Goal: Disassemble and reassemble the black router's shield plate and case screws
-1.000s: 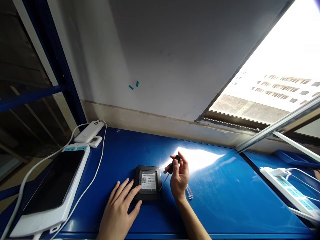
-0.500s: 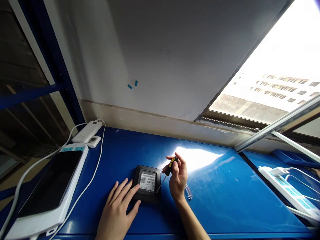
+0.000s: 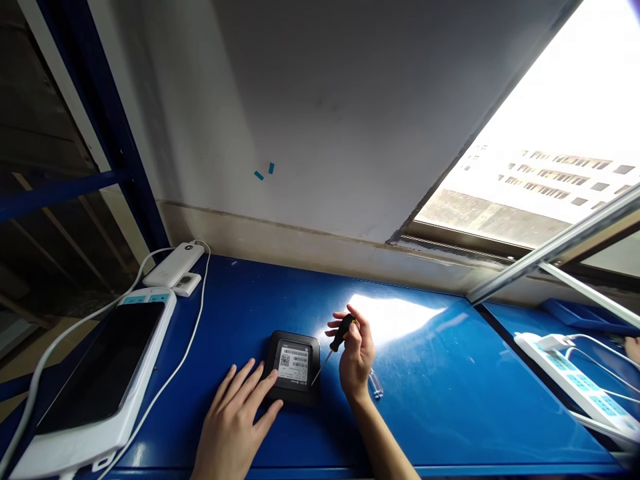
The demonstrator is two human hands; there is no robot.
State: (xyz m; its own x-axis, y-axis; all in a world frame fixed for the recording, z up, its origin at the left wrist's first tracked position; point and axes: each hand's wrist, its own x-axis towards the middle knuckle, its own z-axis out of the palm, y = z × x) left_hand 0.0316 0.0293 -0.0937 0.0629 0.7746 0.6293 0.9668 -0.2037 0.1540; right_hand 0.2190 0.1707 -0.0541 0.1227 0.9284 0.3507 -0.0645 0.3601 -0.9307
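Our right hand [image 3: 357, 357] clamps fingers on black-and-yellow screwdriver [image 3: 343, 333], tip at right side of black, squarish plastic device [image 3: 294, 367] on blue tabletop [image 3: 450, 400]; left hand [image 3: 238, 410], fingers apart, touches device's left edge.

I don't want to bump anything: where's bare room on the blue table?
Right of the clear piece, the blue table is bare to its edge. Beyond the left hand, between white cable and black box, too. Crowded: around the phone, black box, screwdriver and right hand.
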